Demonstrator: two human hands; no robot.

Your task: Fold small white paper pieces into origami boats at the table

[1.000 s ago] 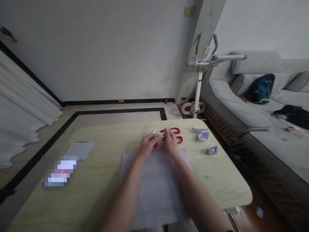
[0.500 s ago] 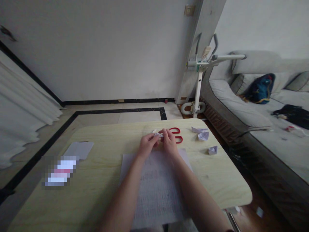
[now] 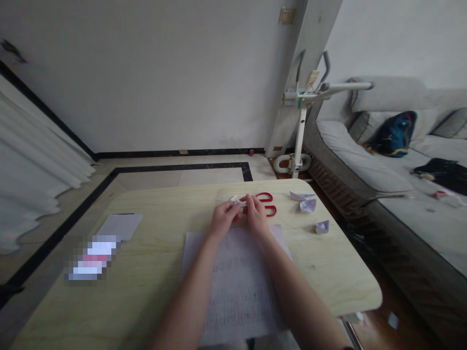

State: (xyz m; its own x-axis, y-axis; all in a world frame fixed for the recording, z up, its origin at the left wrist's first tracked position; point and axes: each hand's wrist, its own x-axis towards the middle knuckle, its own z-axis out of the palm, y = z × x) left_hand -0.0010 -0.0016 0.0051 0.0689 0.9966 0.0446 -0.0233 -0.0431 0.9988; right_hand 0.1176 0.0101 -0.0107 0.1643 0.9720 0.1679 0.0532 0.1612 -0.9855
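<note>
Between my two hands is a small folded piece of white paper (image 3: 239, 202), mostly hidden by the fingers. My left hand (image 3: 224, 218) pinches it from the left, and my right hand (image 3: 256, 214) grips its right side. Just past my right hand lie scissors with red handles (image 3: 270, 210); their blades are hidden behind the hand. Under my forearms a large printed sheet (image 3: 237, 287) lies flat on the table. Off to the right rest folded paper shapes, one pair together (image 3: 307, 206) and another single folded paper piece (image 3: 322, 227) nearer to me.
The light wooden table (image 3: 156, 272) has rounded corners. At its left lie a pale flat rectangle (image 3: 120, 226) and a pixelated item (image 3: 94, 257). Beyond the table stand a white exercise machine (image 3: 300, 131) and a grey sofa (image 3: 368, 165). A white curtain (image 3: 32, 170) hangs at left.
</note>
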